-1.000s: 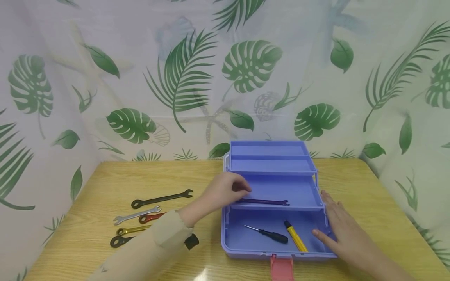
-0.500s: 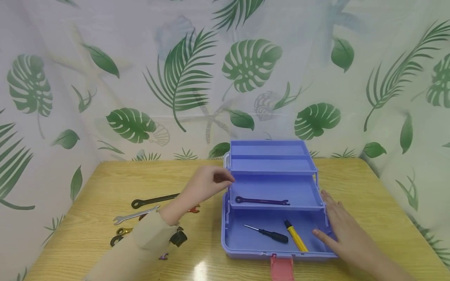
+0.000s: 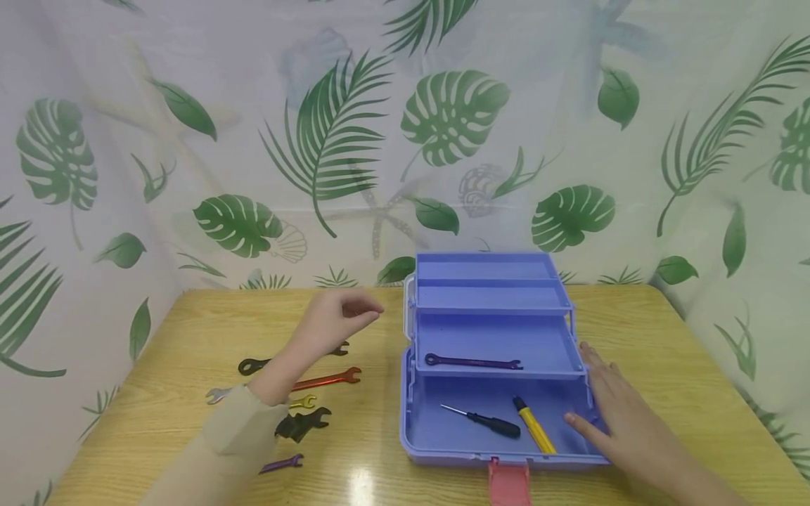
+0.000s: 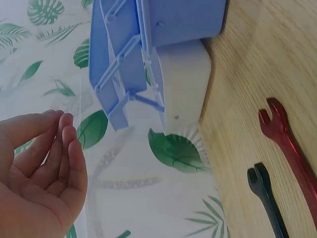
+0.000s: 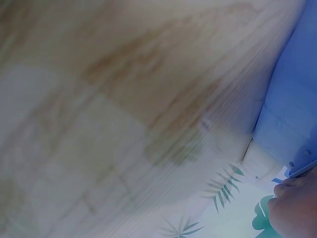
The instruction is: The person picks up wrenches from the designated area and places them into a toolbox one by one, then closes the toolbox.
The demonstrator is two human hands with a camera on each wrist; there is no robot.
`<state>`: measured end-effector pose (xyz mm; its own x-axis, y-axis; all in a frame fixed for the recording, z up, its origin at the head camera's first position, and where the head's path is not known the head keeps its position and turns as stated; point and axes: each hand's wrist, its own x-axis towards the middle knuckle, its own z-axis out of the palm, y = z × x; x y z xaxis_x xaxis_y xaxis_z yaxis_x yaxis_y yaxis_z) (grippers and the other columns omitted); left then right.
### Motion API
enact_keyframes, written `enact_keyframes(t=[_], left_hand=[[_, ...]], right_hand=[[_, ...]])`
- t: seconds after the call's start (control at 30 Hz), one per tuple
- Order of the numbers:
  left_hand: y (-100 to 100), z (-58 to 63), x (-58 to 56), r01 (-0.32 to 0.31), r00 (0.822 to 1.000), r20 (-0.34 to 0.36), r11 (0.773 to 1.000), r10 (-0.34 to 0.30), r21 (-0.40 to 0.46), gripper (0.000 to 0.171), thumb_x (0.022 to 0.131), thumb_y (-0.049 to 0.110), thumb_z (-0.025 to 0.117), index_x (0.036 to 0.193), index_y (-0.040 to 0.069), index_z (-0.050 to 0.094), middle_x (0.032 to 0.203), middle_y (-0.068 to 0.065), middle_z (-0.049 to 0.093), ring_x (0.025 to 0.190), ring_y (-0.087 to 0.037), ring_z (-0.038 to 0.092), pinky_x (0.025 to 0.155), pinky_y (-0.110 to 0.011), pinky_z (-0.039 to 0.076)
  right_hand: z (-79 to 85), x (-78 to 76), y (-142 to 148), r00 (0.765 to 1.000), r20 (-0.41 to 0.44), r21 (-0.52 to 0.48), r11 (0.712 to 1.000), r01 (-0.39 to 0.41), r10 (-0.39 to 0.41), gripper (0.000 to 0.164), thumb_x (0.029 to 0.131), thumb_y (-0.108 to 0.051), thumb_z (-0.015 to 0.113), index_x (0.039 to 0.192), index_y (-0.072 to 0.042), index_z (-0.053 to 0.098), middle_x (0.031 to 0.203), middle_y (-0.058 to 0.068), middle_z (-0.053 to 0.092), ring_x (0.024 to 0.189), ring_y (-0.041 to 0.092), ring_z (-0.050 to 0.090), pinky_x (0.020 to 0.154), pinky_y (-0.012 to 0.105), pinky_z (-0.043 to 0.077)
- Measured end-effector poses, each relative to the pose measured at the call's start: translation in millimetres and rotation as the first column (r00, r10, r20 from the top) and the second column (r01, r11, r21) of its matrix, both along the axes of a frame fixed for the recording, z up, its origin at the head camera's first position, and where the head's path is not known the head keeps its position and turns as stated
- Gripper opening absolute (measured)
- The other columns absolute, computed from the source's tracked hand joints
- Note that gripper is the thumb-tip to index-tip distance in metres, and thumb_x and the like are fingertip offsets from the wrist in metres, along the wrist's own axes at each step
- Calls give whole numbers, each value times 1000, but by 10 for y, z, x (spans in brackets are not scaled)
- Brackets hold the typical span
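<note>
Left hand (image 3: 332, 323) is hovering empty, right hand (image 3: 623, 418) is resting against the toolbox (image 3: 451, 461)

Head view: the left grip is curving loosely, the right lying flat, both holding nothing. 1 dark wrench (image 3: 473, 362) is lying in the middle tray (image 3: 500, 336), a red wrench (image 3: 325, 380) and others on the bench (image 3: 380, 429). Bracing the toolbox and pinching a wrench mid-shaft would probably be serving best. Left wrist view: hinge arms (image 4: 120, 59) and hollow palm (image 4: 34, 206) are showing more plainly than from the head. Right wrist view: blur is filling most; fingertips (image 5: 297, 208) are appearing beside the blue wall (image 5: 292, 99), contact unclear
</note>
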<state>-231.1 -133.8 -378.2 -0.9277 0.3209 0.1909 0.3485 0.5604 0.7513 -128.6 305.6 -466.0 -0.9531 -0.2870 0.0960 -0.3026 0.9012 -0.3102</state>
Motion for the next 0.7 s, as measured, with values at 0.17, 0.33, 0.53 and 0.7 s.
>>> enact_keyframes(t=[0.17, 0.33, 0.53, 0.7], left_hand=[[-159, -13, -3, -45, 999, 16, 999, 45, 4, 15, 100, 9, 73, 112, 3, 80, 113, -15, 81, 104, -31, 77, 93, -46, 63], [-318, -35, -4, -95, 995, 30, 995, 95, 9, 17, 101, 11, 72, 114, 3, 80, 118, -17, 79, 108, -34, 75, 96, -49, 62], [-500, -96, 9, -146, 988, 49, 989, 145, 29, 18, 102, 11, 71, 115, 3, 79, 119, -17, 78, 110, -35, 74, 98, -50, 60], [-620, -180, 18, -184, 981, 66, 982, 182, 26, 19, 102, 12, 71, 115, 1, 79, 117, -18, 78, 107, -33, 74, 95, -45, 60]], right_hand=[[-1, 1, 0, 1000, -13, 0, 1000, -5, 5, 100, 104, -47, 63, 170, -4, 3, 176, 25, 15, 160, 51, 23, 120, 11, -21], [-12, -6, 10, 999, -34, 2, 1000, -14, 14, 100, 103, -45, 64, 170, -4, 2, 177, 25, 15, 158, 52, 25, 117, 8, -21], [-27, -8, 20, 999, -47, 9, 1000, -19, 19, 100, 103, -44, 65, 170, -4, 2, 177, 24, 14, 158, 51, 26, 117, 7, -20], [-27, -8, 19, 998, -62, 8, 1000, -22, 23, 100, 103, -43, 65, 170, -4, 2, 177, 24, 15, 158, 51, 27, 119, 8, -20]])
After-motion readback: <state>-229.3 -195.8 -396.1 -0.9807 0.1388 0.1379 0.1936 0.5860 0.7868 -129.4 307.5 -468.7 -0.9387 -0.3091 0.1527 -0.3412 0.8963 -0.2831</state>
